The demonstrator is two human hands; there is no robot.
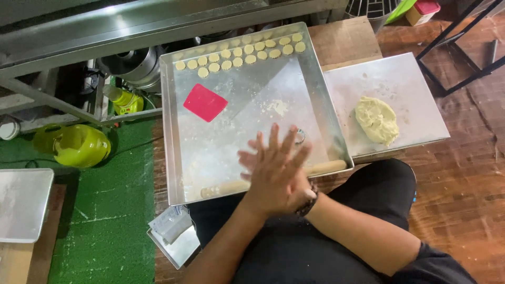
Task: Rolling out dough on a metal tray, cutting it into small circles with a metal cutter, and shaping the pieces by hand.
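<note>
My left hand (273, 173) and right hand (286, 184) were pressed together, flat | above wooden rolling pin (226, 188) in square steel tray (336, 131) | risk: elbow could knock pin off.

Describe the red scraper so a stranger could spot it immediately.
Find the big square metal tray on the floor in front of the person. In its upper left part, below the rows of small round dough pieces, lies the scraper: a flat, rounded-corner card, the only red thing on the tray.
</note>
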